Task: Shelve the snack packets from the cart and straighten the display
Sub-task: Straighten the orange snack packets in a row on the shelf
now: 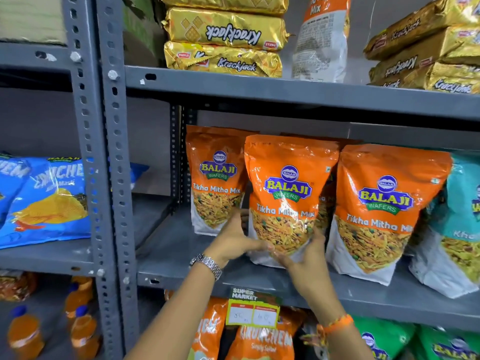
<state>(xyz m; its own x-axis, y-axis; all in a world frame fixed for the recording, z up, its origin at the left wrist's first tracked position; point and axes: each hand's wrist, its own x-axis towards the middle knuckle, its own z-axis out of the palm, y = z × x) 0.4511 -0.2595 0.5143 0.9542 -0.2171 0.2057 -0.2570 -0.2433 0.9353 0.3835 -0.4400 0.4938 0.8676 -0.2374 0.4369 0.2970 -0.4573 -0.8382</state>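
An orange Balaji Tikha Mitha Mix packet (287, 193) stands upright near the front of the grey middle shelf (171, 245). My left hand (235, 239) grips its lower left edge and wears a metal watch. My right hand (306, 266) holds its bottom right corner, with an orange thread band on the wrist. A second identical packet (217, 178) stands behind to the left. A third one (381, 211) stands to the right, close against the held packet. No cart is in view.
Teal packets (465, 216) lean at the far right. Gold Krackjack packs (226, 37) are stacked on the shelf above. Blue chip bags (49, 201) fill the left bay. A price tag (253, 311) hangs from the shelf edge, with orange and green packets below and orange bottles (80, 331) at lower left.
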